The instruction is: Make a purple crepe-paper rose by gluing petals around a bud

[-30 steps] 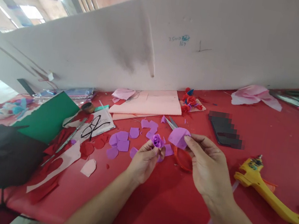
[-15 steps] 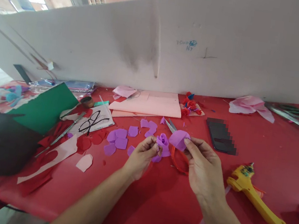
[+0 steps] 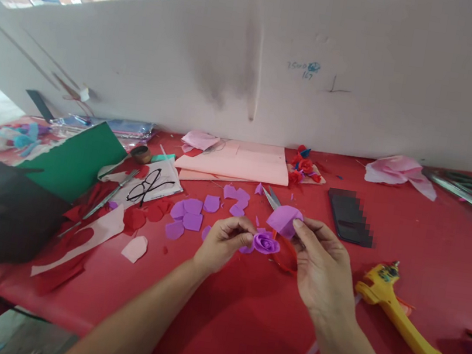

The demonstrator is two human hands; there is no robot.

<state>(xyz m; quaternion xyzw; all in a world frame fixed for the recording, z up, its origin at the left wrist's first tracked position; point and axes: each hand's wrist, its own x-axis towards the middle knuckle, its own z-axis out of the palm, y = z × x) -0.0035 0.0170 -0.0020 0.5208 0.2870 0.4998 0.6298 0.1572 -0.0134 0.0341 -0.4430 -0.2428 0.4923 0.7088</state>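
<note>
Between thumb and fingertips, my left hand (image 3: 226,243) pinches a rolled purple paper rose (image 3: 266,242) at its left side, the spiral of petals turned toward me. To its upper right, my right hand (image 3: 322,267) grips a loose purple petal (image 3: 284,220) by its right edge. Petal and rose are close together; whether they touch I cannot tell. Behind them lie scissors (image 3: 273,198) with orange-red handles, partly hidden by the petal and my right hand. Several cut purple petals (image 3: 192,221) rest on the red table (image 3: 214,322) to the left.
A yellow glue gun (image 3: 397,313) lies at the right, its cord trailing off. Behind it is a black phone (image 3: 348,216). Folded pink sheets (image 3: 238,162) and red flowers (image 3: 304,165) stand near the white partition (image 3: 338,115). Eyeglasses (image 3: 148,186), red scraps and a green sheet (image 3: 81,163) are at left.
My left hand has turned the rose, which now sits lower and further right, its spiral facing me. The petal in my right hand stays nearly in place. The view has shifted slightly.
</note>
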